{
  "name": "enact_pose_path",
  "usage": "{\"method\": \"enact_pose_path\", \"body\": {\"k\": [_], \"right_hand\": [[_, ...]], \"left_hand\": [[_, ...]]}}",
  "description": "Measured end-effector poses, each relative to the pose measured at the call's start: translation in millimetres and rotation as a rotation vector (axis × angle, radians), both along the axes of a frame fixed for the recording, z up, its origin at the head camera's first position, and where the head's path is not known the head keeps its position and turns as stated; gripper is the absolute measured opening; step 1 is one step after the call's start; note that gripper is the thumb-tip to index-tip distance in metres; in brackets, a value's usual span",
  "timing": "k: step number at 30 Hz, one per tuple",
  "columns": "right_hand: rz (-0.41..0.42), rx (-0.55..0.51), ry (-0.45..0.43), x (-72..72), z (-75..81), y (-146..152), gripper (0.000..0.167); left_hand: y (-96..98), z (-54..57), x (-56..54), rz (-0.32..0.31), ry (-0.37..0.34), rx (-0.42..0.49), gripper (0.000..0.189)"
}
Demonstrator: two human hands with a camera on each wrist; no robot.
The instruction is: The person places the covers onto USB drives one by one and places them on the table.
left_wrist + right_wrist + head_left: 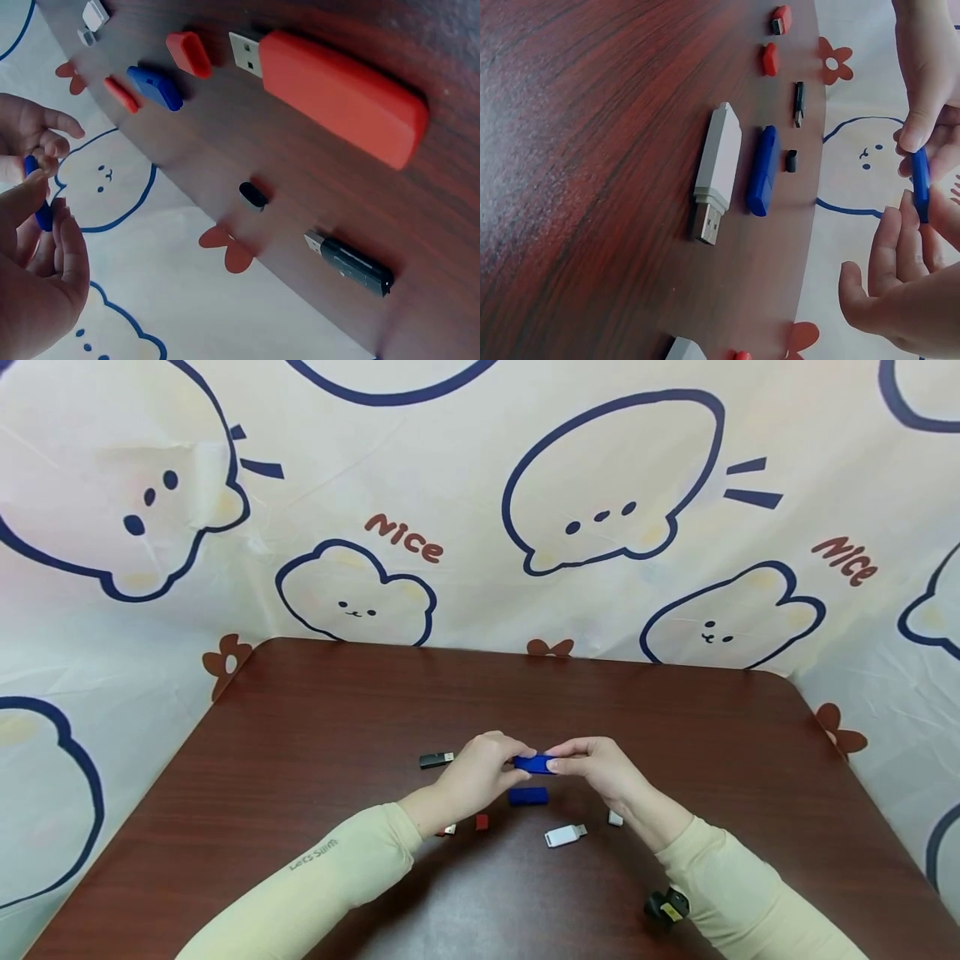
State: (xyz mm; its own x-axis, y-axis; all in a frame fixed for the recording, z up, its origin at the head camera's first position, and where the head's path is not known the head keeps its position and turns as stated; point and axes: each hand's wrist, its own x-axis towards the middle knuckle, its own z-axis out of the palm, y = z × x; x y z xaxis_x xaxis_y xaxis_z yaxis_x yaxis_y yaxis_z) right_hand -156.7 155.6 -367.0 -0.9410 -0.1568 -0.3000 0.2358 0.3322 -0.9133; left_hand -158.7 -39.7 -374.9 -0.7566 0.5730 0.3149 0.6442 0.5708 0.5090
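Observation:
Both hands pinch a slim blue USB stick [534,765], which looks capped, above the table. The left hand [476,777] holds its left end between thumb and fingers. At its other end are the thumb and index finger of the right hand [603,772]; the remaining right fingers are spread in the right wrist view. Beneath the hands lies a second blue USB stick [763,171]. Nearer me rests a white USB stick [564,836] with its metal plug bare. By the left forearm are a red USB stick [337,90], plug exposed, and its red cap [482,822].
A black USB stick [436,760] lies left of the left hand, with a small black cap [253,196] apart from it. Under the right wrist is a white cap [615,818]. A small red piece [121,94] lies farther off. Printed cloth [480,485] hangs behind the brown table [337,693].

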Motion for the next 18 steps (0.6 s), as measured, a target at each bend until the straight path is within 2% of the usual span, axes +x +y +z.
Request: {"method": "enact_pose_path", "body": {"k": [5, 10, 13, 18], "right_hand": [[0.012, 0.009, -0.007, -0.2, -1.5, 0.8, 0.027], [0.029, 0.077, -0.005, -1.0, -1.5, 0.4, 0.024], [0.054, 0.130, 0.062, -1.9, -2.4, -0.4, 0.022], [0.128, 0.280, 0.272, -0.2, -4.1, -4.2, 0.018]], "left_hand": [[0.0, -0.9, 0.7, 0.001, -0.019, -0.002, 0.025], [-1.0, -1.6, 0.7, 0.006, -0.049, -0.004, 0.025], [-1.2, -2.9, -1.1, 0.015, -0.042, 0.010, 0.023], [-1.1, -5.0, -3.2, 0.028, -0.042, 0.025, 0.020]]}}
